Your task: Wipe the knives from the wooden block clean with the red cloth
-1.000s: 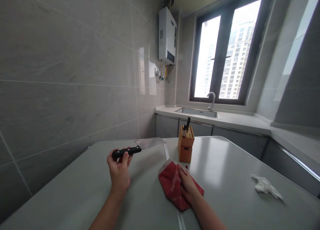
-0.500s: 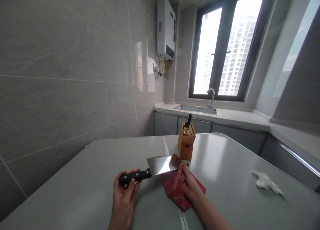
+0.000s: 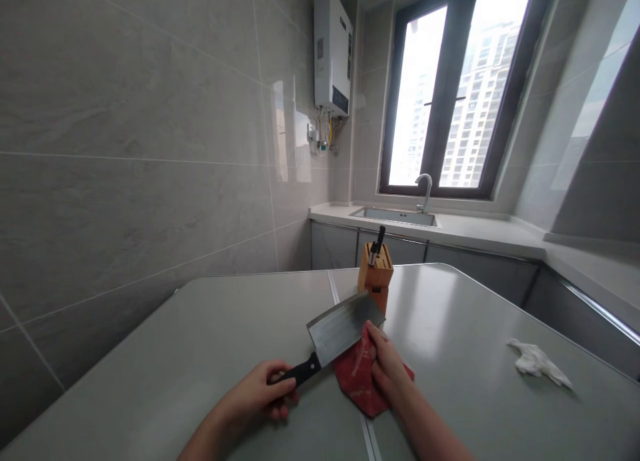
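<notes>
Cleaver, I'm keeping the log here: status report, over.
Left hand gripping cleaver. Right hand holding red cloth near cleaver's far end. Knife block close beyond, partly hidden by cleaver.

Red cloth (image 3: 354, 377), silver-and-black cleaver (image 3: 336, 329), pale grey-green tabletop (image 3: 240, 321).

The cloth is streaked with paler pink; the cleaver's blade is silver-grey, darker towards its far end, its handle (image 3: 299, 374) plain black with a pale dot. A whitish strip (image 3: 370, 439) lines the tabletop, and the tissue (image 3: 536, 362) is white. The block (image 3: 376, 273) is honey-brown, the knife handles (image 3: 381, 237) in it black. The wall (image 3: 150, 107) is grey, faintly marbled, ruled by thin pale lines. The heater (image 3: 327, 54) is white with a dark panel (image 3: 341, 101); a yellow pipe (image 3: 330, 131) shows below. The window frame (image 3: 440, 107) is dark brownish-grey, the counter (image 3: 473, 230) white, the cupboards (image 3: 475, 255) grey, the tap (image 3: 427, 193) silver.
</notes>
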A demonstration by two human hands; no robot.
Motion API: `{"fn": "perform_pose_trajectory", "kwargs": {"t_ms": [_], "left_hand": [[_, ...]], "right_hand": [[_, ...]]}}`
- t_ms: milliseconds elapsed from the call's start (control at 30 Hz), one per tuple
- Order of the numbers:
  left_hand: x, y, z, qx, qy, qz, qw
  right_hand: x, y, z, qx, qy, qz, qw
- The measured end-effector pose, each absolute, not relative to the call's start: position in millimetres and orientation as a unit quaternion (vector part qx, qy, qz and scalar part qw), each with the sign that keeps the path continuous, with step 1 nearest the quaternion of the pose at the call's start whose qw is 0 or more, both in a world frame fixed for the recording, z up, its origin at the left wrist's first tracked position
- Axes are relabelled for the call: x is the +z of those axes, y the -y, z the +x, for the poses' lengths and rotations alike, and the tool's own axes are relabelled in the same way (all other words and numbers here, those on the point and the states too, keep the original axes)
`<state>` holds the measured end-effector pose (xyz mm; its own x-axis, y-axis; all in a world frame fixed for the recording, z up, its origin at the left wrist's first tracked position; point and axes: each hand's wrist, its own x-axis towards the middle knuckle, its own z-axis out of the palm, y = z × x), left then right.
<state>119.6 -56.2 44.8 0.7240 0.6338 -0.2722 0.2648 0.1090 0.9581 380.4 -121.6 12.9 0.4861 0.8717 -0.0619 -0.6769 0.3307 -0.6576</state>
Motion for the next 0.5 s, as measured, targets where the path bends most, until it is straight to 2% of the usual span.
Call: {"fn": "perform_pose_trajectory", "kwargs": {"t_ms": [100,267,500], "left_hand": [[38.8,44.7,137.0,0.103,-0.359,0.754,0.541],[18.8,46.0,164.8,0.23,-0.334,0.815,0.414],[4.6,47.8,163.6,0.279,-0.329,0.818,0.382]], "right_hand": [[16.2,123.3,382.3,0.463,0.159,-0.324,0.81],[20.5,124.0,384.4,0.463,0.176,-0.304,0.814],[15.5,122.1,380.1,0.522,0.141,-0.284,0.792]]}}
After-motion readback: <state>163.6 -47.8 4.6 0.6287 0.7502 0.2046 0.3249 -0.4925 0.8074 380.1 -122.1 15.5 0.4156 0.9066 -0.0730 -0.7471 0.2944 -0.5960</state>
